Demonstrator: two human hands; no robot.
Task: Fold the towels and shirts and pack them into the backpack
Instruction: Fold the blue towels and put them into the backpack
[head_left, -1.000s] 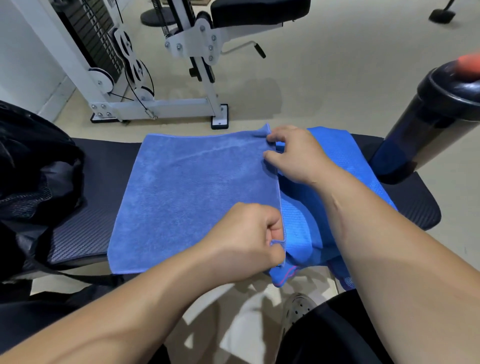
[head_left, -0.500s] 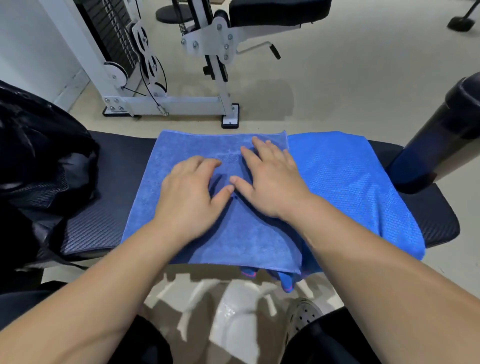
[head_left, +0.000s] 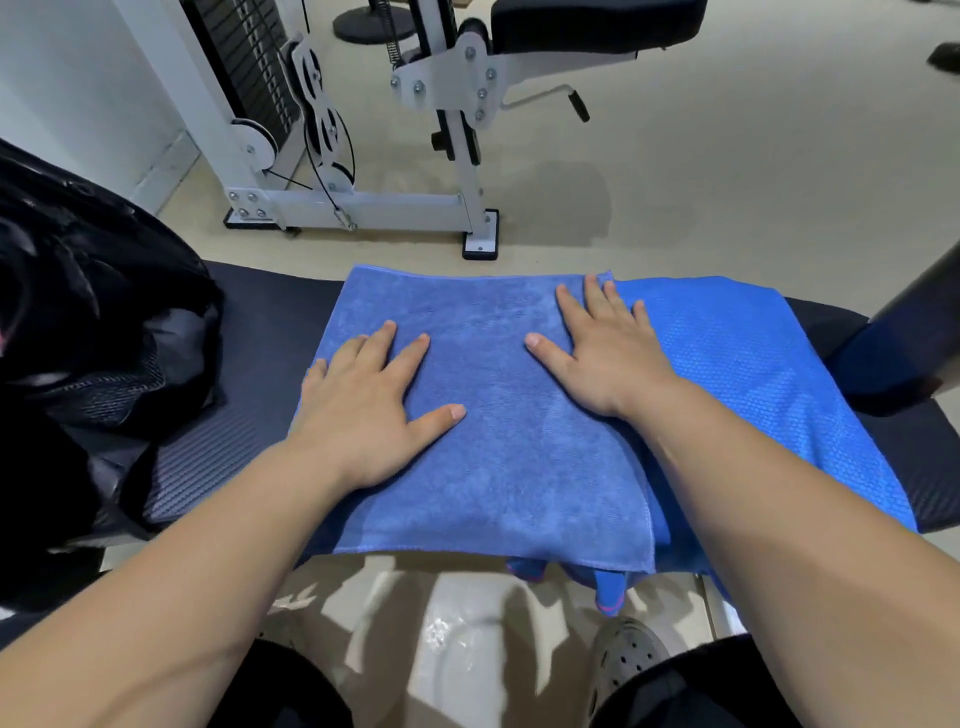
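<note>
So, both palms are flat on the folded towel.
My fingers (head_left: 410, 358) lie straight and spread, grasping nothing. The left hand (head_left: 363, 410) and right hand (head_left: 608, 353) press one darker blue towel (head_left: 509, 467), which lies on the counter (head_left: 270, 332) and overlaps one brighter blue mesh cloth (head_left: 753, 374). One black backpack (head_left: 78, 338) sits at the counter's left end, apart from the towel; I cannot tell what it holds.

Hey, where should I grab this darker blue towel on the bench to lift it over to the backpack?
Probably the near edge, coming from your own side. That edge hangs free past the bench, so fingers can slip underneath and pinch it. Everywhere else the towel lies flat on the bench and on the brighter blue shirt.
</note>
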